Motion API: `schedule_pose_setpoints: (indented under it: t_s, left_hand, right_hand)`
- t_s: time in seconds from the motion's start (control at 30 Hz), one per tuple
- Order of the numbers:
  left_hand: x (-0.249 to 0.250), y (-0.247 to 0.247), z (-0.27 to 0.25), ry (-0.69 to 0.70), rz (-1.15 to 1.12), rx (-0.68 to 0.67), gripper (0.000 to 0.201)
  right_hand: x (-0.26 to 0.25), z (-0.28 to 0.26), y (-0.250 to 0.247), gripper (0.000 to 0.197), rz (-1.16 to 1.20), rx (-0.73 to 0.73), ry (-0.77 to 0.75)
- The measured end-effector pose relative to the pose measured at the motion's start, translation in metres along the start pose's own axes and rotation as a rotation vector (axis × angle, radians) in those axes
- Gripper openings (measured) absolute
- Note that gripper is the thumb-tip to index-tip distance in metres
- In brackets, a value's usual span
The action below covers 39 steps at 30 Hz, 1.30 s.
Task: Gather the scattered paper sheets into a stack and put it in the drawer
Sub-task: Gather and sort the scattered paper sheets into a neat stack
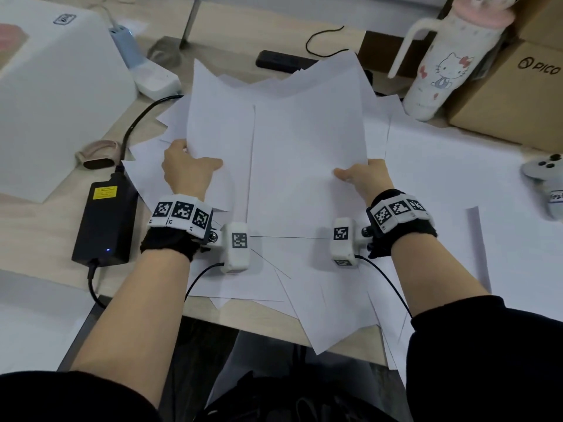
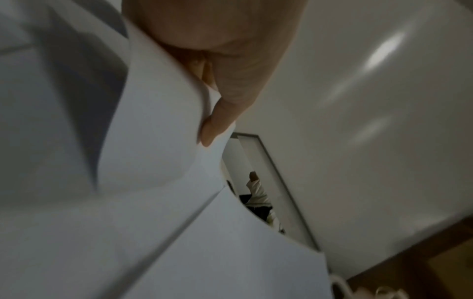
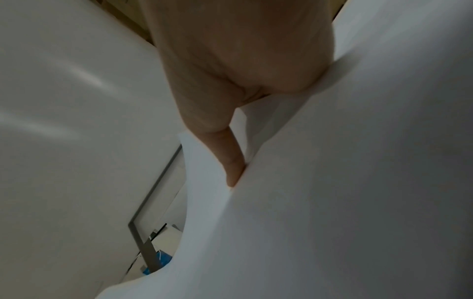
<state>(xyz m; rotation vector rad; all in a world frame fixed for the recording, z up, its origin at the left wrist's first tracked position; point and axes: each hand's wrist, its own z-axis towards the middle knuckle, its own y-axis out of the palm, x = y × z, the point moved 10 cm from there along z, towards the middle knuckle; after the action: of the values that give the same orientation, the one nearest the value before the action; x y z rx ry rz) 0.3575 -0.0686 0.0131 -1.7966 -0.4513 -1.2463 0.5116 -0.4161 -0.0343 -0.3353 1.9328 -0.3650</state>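
Observation:
A loose bundle of white paper sheets [image 1: 286, 141] is lifted at the middle of the desk, its far edges fanned unevenly. My left hand [image 1: 185, 169] grips the bundle's left side, thumb on top. My right hand [image 1: 362, 176] grips its right side the same way. In the left wrist view the sheets [image 2: 153, 161] curve past my left hand [image 2: 220, 113]. Paper [image 3: 332, 182] also fills the right wrist view, with my right hand [image 3: 230, 161] against it. More loose sheets [image 1: 441, 184] lie flat on the desk, some hanging over the near edge [image 1: 329, 324]. No drawer shows.
A white box [image 1: 54, 95] stands at the left, with a black power brick [image 1: 105, 220] and cable beside it. A black remote [image 1: 280, 60] lies at the back. A white cartoon-cat tumbler [image 1: 444, 65], a cardboard box [image 1: 518, 95] and a grey controller [image 1: 545, 181] are on the right.

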Motion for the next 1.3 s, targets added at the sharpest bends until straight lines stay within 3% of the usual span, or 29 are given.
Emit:
schedule_pose_setpoints:
  t_s: [0.17,0.23,0.3,0.37,0.5,0.63,0.77,0.8,0.83,0.97,1.0,1.03,1.1,1.13,1.23,1.3]
  left_hand:
    - [-0.006,-0.001,-0.004,-0.022,-0.114,-0.169,0.023]
    - [-0.004,-0.007,-0.007,0.008,-0.117,-0.175,0.018]
    - [0.006,-0.016,-0.012,0.070,-0.161,-0.166,0.016]
    - [0.017,-0.023,-0.018,0.132,-0.222,-0.188,0.021]
    - [0.031,-0.029,-0.034,0.201,-0.242,-0.312,0.026]
    - [0.047,-0.049,-0.050,0.290,-0.301,-0.332,0.027]
    - [0.065,-0.077,-0.058,0.391,-0.362,-0.289,0.029]
    - [0.068,-0.082,-0.060,0.415,-0.375,-0.295,0.029]
    - [0.072,-0.088,-0.063,0.439,-0.379,-0.298,0.030]
    - [0.080,-0.109,-0.074,0.521,-0.375,-0.289,0.030]
    - [0.079,-0.112,-0.075,0.525,-0.378,-0.282,0.029]
    - [0.076,-0.115,-0.074,0.522,-0.383,-0.270,0.029]
    - [0.074,-0.117,-0.074,0.520,-0.394,-0.253,0.029]
    - [0.073,-0.118,-0.074,0.521,-0.400,-0.248,0.028]
    - [0.075,-0.120,-0.077,0.535,-0.424,-0.247,0.028]
    - [0.080,-0.122,-0.080,0.549,-0.429,-0.261,0.028]
  right_hand:
    - [-0.004,-0.009,0.003,0.059,0.002,-0.029,-0.009]
    - [-0.007,-0.016,0.004,0.047,0.029,-0.047,-0.015]
    - [-0.009,-0.024,0.005,0.022,0.075,-0.090,-0.019]
    - [-0.019,-0.043,0.006,0.023,0.144,-0.150,-0.044]
    - [-0.035,-0.062,0.020,0.050,0.221,-0.221,-0.076]
    - [-0.040,-0.077,0.048,0.059,0.172,-0.338,-0.049]
    - [-0.015,-0.045,0.080,0.114,0.238,-0.484,0.011]
    - [-0.013,-0.042,0.084,0.115,0.279,-0.496,0.026]
    - [-0.015,-0.047,0.088,0.105,0.330,-0.518,0.042]
    - [-0.055,-0.122,0.084,0.028,0.425,-0.508,0.048]
    - [-0.062,-0.126,0.084,0.018,0.444,-0.499,0.029]
    - [-0.066,-0.128,0.083,0.023,0.448,-0.474,0.022]
    - [-0.073,-0.126,0.083,0.057,0.468,-0.444,-0.022]
    - [-0.076,-0.126,0.084,0.064,0.488,-0.452,-0.039]
    - [-0.072,-0.123,0.089,0.029,0.563,-0.510,-0.017]
    - [-0.070,-0.124,0.092,0.029,0.615,-0.549,-0.028]
